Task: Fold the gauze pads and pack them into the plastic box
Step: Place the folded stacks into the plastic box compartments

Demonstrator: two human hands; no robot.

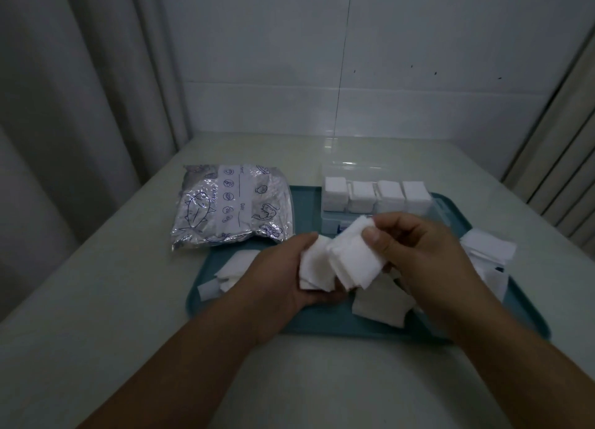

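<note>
**Both hands raised and curled, close together**

Two bare forearms reach in from the near edge and converge toward the middle. The left hand (283,267) is turned palm-right, fingers curled underneath, thumb on top. The right hand (415,248) sits slightly farther and higher, thumb pressed forward against bent fingers in a pinch.

The tray (302,328) is teal. The gauze pads (351,261) in the middle are plain white, as are the four folded stacks (376,195) at the far right in the clear plastic box (335,217), whose base is pale blue. On the far left, a silver foil bag (231,203) carries a white panel with dark blue line drawings. The tabletop (112,299) is off-white.
</note>
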